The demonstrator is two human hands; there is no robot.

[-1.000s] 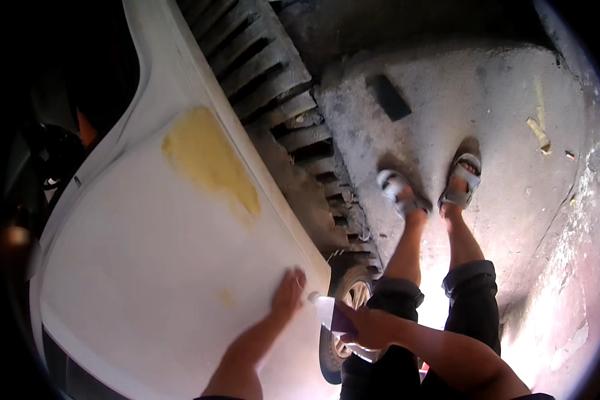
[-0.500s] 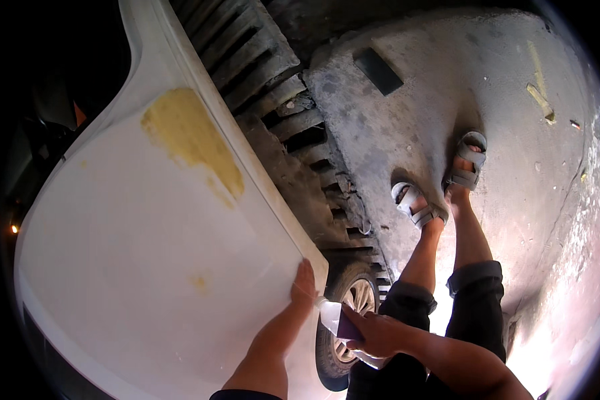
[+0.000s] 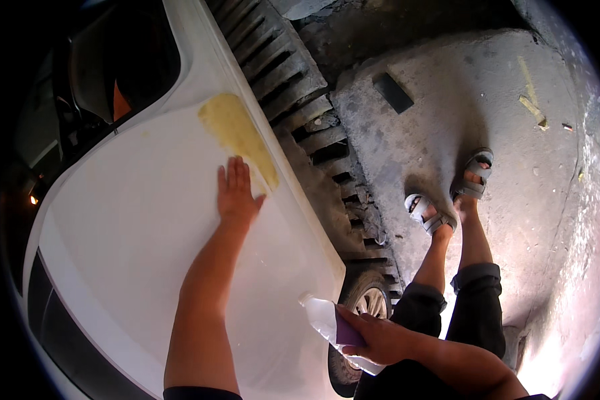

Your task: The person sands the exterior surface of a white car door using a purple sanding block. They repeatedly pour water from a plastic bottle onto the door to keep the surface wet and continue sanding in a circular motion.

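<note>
My left hand (image 3: 239,197) lies flat on a white car panel (image 3: 133,253), fingers spread, its fingertips at the lower end of a yellow patch (image 3: 232,127) that looks like body filler. Closer to me, my right hand (image 3: 387,340) is wrapped round a whitish, see-through plastic bottle (image 3: 321,315), tilted with its neck toward the panel. A purple flat piece (image 3: 347,332) sits between the palm and the bottle; I cannot make out whether it is a pad or a sheet.
Right of the panel runs a slatted drain grate (image 3: 313,143) with gaps. A car wheel (image 3: 373,300) shows beside the bottle. On the concrete lie a dark rectangular block (image 3: 393,93) and a yellowish strip (image 3: 533,111). My sandalled feet (image 3: 430,213) stand there.
My left hand has moved from the panel's edge, close to the bottle, up and left to the yellow patch. My right hand still grips the bottle and purple piece. The view has shifted slightly.
</note>
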